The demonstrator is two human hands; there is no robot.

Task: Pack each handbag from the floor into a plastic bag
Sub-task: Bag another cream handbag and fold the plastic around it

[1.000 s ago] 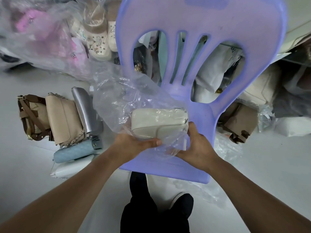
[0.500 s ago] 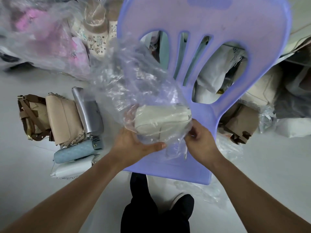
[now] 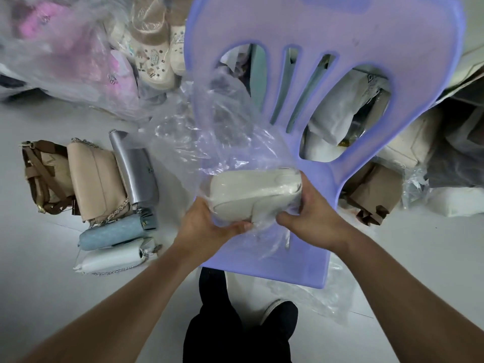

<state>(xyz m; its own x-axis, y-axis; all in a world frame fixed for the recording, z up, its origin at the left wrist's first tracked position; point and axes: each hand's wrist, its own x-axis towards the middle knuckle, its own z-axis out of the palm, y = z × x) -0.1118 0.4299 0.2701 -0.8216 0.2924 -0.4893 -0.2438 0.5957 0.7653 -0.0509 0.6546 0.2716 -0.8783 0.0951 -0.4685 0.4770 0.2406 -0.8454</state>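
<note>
Now the cream handbag [image 3: 255, 193] sits inside the clear plastic bag [image 3: 217, 142] over the lilac chair [image 3: 309, 254], left hand [image 3: 207, 226] gripping its left end, right hand [image 3: 311, 213] curled round its right end; five more handbags [image 3: 97, 179] lie on the white floor [image 3: 39, 271]

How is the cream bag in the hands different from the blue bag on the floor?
The cream handbag is inside a clear plastic bag; the light blue handbag is bare. The left hand and right hand hold the cream handbag over the purple chair; the light blue handbag lies on the floor. The cream handbag looks smooth; the light blue handbag looks textured. Both are small handbags.
</note>
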